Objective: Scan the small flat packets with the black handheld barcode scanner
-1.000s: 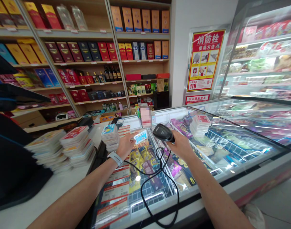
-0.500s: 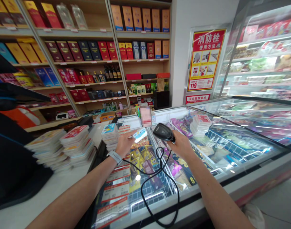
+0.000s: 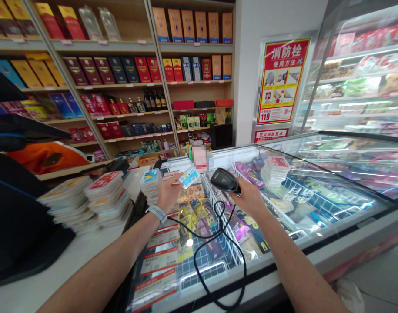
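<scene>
My left hand (image 3: 169, 191), wearing a grey watch (image 3: 157, 214), pinches a flat blue-and-white pack (image 3: 188, 178) by its left edge above the freezer's glass top. The kind of pack is too small to make out. Wrapped by its handle in my right hand (image 3: 249, 198) is a black barcode scanner (image 3: 223, 179), its head pointing left towards the pack but apart from it. A black cable (image 3: 199, 269) loops over the glass below. Just left of my left hand stands a stack of flat clear packs (image 3: 150, 182) with a blue and yellow label on top.
More stacked packs (image 3: 105, 191) stand on the white counter (image 3: 97, 265) beside a black machine (image 3: 19, 208). A red-labelled stack (image 3: 275, 169) sits on the freezer glass (image 3: 199, 278) at right. Boxed goods fill the shelves (image 3: 114, 84) behind.
The pack in my left hand has risen slightly and turned, with less glare on its blue print. The scanner and my right hand have hardly moved.
</scene>
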{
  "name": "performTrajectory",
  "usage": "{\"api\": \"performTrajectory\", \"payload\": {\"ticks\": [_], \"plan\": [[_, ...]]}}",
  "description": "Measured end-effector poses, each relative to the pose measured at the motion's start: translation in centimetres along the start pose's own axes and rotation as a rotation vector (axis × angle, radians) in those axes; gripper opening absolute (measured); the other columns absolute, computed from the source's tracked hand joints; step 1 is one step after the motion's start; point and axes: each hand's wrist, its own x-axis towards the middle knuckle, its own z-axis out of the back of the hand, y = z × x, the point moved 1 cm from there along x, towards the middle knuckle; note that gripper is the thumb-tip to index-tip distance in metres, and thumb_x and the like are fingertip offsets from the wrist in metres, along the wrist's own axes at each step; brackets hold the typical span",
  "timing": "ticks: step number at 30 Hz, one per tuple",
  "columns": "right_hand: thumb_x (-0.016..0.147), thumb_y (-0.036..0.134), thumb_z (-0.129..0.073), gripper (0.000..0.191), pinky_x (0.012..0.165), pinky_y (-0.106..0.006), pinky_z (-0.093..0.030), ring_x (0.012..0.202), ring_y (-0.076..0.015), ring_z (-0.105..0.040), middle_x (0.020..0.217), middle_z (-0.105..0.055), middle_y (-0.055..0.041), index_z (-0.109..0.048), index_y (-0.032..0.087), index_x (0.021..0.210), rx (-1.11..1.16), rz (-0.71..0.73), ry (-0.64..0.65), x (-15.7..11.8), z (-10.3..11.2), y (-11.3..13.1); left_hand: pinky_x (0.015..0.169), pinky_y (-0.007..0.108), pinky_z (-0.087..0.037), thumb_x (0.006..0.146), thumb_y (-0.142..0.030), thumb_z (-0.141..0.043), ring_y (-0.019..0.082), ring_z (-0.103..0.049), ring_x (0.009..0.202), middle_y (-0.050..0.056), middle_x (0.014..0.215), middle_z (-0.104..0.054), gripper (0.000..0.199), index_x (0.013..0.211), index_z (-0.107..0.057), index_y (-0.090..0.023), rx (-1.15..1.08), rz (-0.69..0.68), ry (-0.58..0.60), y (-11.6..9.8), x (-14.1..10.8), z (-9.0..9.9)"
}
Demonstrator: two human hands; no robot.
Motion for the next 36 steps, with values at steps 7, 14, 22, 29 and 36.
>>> {"api": "performTrajectory", "payload": {"ticks": [7,14,22,29,36], "plan": [[0.080,0.022,-0.054,0.026,0.079,-0.034,-0.046,0.092,-0.0253,-0.063,0.097,-0.066,-0.0084,-0.058,0.018,0.105,0.012,0.038,-0.035,0.0,0.0,-0.1,0.052,0.020,-0.046,0.070,-0.028,-0.066,0.014,-0.062,0.066,0.005,0.088,-0.070,0.059,0.127,-0.061,-0.015,0.034,-0.123,-0.018,0.4,0.6,0.3],[0.082,0.023,-0.054,0.023,0.079,-0.033,-0.046,0.090,-0.0241,-0.062,0.096,-0.066,-0.0081,-0.057,0.020,0.104,0.059,0.105,-0.084,-0.1,0.1,0.0,0.064,0.022,-0.052,0.074,-0.025,-0.064,0.014,-0.064,0.075,0.006,0.097,-0.069,0.051,0.124,-0.062,-0.017,0.079,-0.211,-0.120,-0.6,1.0,0.6],[0.080,0.022,-0.055,0.022,0.078,-0.031,-0.045,0.089,-0.0228,-0.061,0.095,-0.065,-0.0065,-0.057,0.020,0.102,0.090,0.134,-0.030,0.0,0.1,0.2,0.072,0.024,-0.054,0.075,-0.024,-0.063,0.014,-0.065,0.082,0.008,0.106,-0.069,0.054,0.129,-0.058,-0.017,0.056,-0.227,-0.113,-0.2,1.5,0.7],[0.081,0.022,-0.055,0.020,0.077,-0.032,-0.045,0.089,-0.0233,-0.061,0.095,-0.065,-0.0075,-0.057,0.019,0.101,0.086,0.157,-0.031,-0.1,0.0,0.1,0.072,0.024,-0.055,0.077,-0.022,-0.063,0.014,-0.065,0.083,0.007,0.112,-0.068,0.052,0.129,-0.059,-0.018,0.080,-0.252,-0.118,-0.6,1.4,0.8],[0.080,0.022,-0.055,0.022,0.078,-0.032,-0.045,0.090,-0.0232,-0.062,0.096,-0.066,-0.0076,-0.056,0.020,0.102,0.077,0.176,-0.009,0.0,0.0,0.3,0.074,0.027,-0.057,0.077,-0.019,-0.062,0.016,-0.065,0.080,0.007,0.110,-0.069,0.051,0.127,-0.061,-0.017,0.074,-0.243,-0.123,-1.4,0.9,0.6]]}}
